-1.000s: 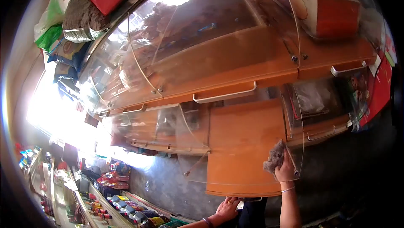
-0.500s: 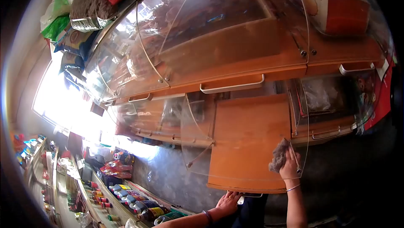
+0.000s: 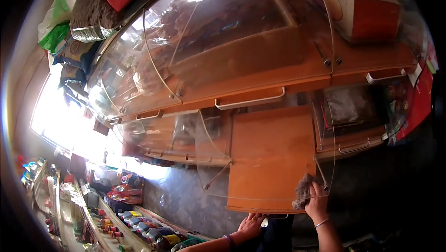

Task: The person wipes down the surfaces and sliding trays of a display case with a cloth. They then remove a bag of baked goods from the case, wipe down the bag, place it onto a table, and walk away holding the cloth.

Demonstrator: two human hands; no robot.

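Observation:
A flat orange wooden panel (image 3: 272, 154), like a drop-down cabinet door, extends toward me below the upper compartments. My right hand (image 3: 317, 203) is closed on a fluffy grey cloth (image 3: 303, 190), which touches the panel near its front right corner. My left hand (image 3: 251, 224) is at the front edge, its fingers bent at the left end of the white door handle (image 3: 278, 216). Part of its grip is hidden. Clear plastic (image 3: 211, 182) overlaps the panel's edges, and a metal stay (image 3: 321, 173) runs beside my right hand.
Above is an orange cabinet front with white handles (image 3: 251, 99) and a curved clear cover. A red and white box (image 3: 371, 17) stands at the upper right. Shelves at lower left hold several bottles (image 3: 144, 226). Packaged bags (image 3: 95, 12) are piled at upper left.
My right hand has wiped the cloth down the panel toward its front edge. My left hand stays at the front edge. The whole view has shifted slightly left.

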